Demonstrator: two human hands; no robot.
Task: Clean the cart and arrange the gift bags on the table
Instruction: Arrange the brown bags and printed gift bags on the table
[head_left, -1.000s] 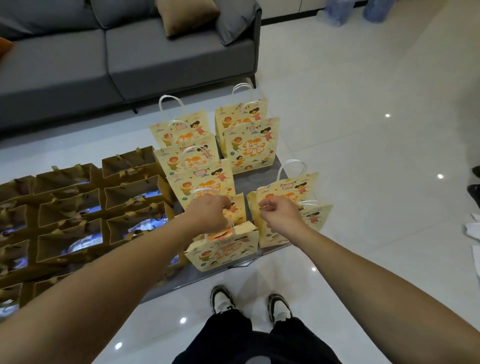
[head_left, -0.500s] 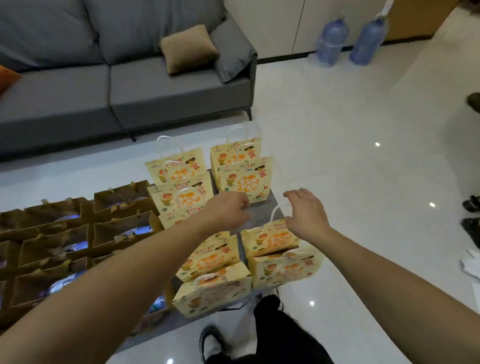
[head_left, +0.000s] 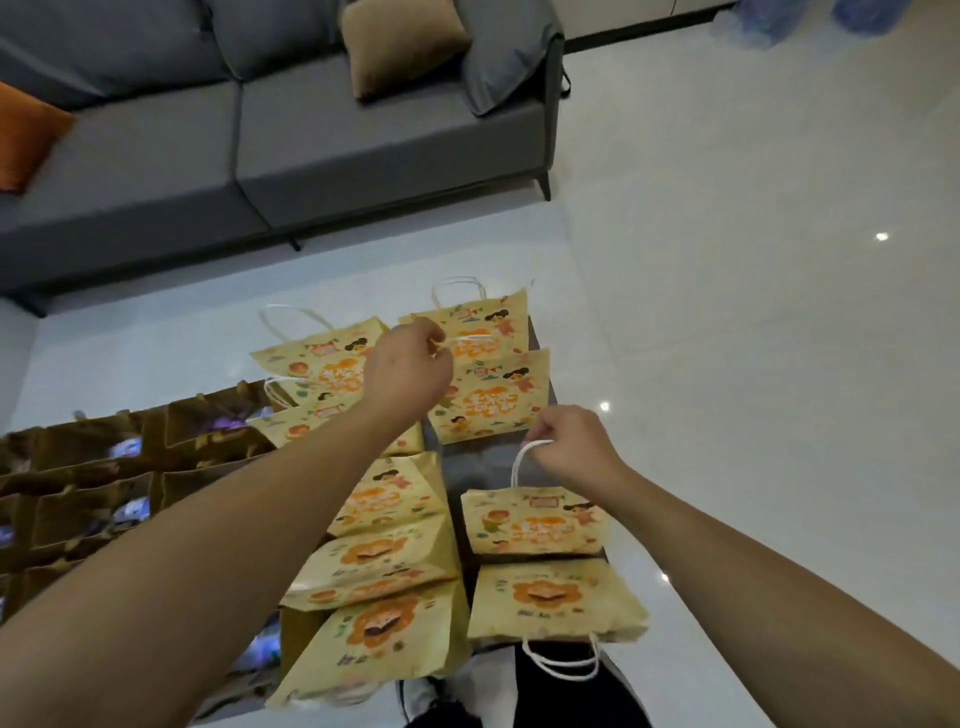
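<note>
Brown bags (head_left: 93, 499) at left, open-topped, w/ blue-white items inside. Yellow gift bags (head_left: 379, 561) in two columns on bench (head_left: 483, 467). Left hand (head_left: 405, 371) pinches far bag's white handle (head_left: 467, 340); right hand (head_left: 569, 449) pinches handle of near-right bag (head_left: 535, 522). Grey sofa (head_left: 311, 140) beyond.

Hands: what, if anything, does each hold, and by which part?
The left hand pinches a white handle of a far yellow bag. The right hand grips the white handle of a nearer bag.
</note>
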